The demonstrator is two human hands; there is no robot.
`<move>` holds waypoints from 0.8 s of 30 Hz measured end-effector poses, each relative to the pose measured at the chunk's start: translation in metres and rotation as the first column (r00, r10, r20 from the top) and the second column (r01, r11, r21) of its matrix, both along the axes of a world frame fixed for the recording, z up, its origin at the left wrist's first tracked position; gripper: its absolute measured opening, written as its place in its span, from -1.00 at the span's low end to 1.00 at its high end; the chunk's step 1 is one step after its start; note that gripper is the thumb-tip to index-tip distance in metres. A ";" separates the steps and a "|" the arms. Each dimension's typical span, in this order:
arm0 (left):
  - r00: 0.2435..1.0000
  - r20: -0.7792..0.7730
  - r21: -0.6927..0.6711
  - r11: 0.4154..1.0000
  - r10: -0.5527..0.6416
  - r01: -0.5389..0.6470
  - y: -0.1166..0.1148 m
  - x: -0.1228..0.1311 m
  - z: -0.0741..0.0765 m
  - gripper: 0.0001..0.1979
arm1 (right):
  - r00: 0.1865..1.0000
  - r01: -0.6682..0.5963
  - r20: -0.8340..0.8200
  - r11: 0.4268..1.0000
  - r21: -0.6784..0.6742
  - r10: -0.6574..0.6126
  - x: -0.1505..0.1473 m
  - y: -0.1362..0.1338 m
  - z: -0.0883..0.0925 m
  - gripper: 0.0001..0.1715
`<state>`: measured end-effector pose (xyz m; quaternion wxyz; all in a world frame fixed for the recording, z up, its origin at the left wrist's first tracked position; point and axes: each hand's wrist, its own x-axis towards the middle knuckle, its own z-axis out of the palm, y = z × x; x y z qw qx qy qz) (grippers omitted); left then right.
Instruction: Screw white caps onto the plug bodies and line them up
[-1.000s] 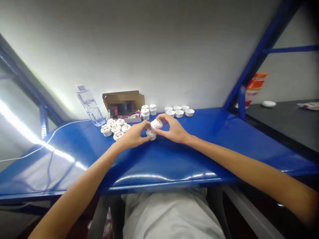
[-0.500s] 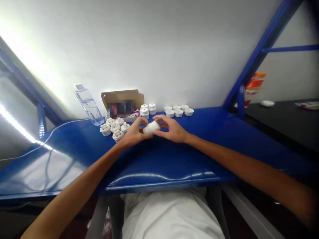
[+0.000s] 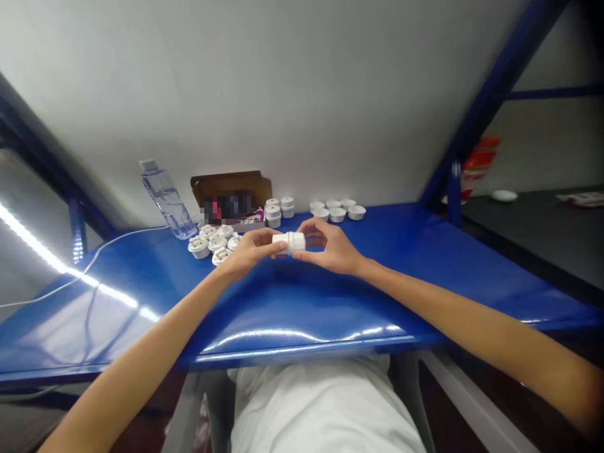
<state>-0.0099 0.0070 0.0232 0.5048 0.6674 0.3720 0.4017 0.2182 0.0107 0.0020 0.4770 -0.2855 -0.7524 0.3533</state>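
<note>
Between my two hands, just above the blue tabletop (image 3: 302,302), a white cylindrical plastic housing (image 3: 295,242) lies sideways with a raised ring round its middle. My left hand (image 3: 251,253) is closed on its left end, thumb along the near side. At the right end, my right hand (image 3: 334,248) grips it between thumb and fingers. Close to my left hand stand several white round plastic pieces (image 3: 217,243) with small fittings on top. Beyond my hands is a group of white capped cylinders (image 3: 272,212), and to their right sit several white open cups (image 3: 336,214).
An open cardboard box (image 3: 231,182) with blurred contents stands against the wall. Left of it is a clear water bottle (image 3: 167,198), and a white cable (image 3: 101,248) runs leftward. Blue metal posts (image 3: 472,126) frame the table; a dark surface (image 3: 557,233) lies beyond on the right.
The white housing has turned from tilted to nearly level. My left hand has moved slightly left and its thumb now lies along the housing; my right hand still grips the other end.
</note>
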 end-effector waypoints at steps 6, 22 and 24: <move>1.000 0.000 0.096 0.995 0.013 -0.013 -0.002 0.002 -0.003 -0.47 | 0.995 -0.053 -0.095 0.912 -0.406 0.016 -0.005 0.010 -0.010 -0.43; 0.993 -0.008 0.035 0.993 0.114 -0.114 0.000 0.005 -0.006 -0.54 | 0.984 -0.172 -0.117 0.876 -0.450 0.134 0.004 0.015 -0.008 -0.34; 0.994 -0.020 0.030 0.994 0.110 -0.110 0.001 0.005 -0.006 -0.55 | 0.984 -0.172 -0.115 0.883 -0.437 0.135 0.005 0.016 -0.007 -0.27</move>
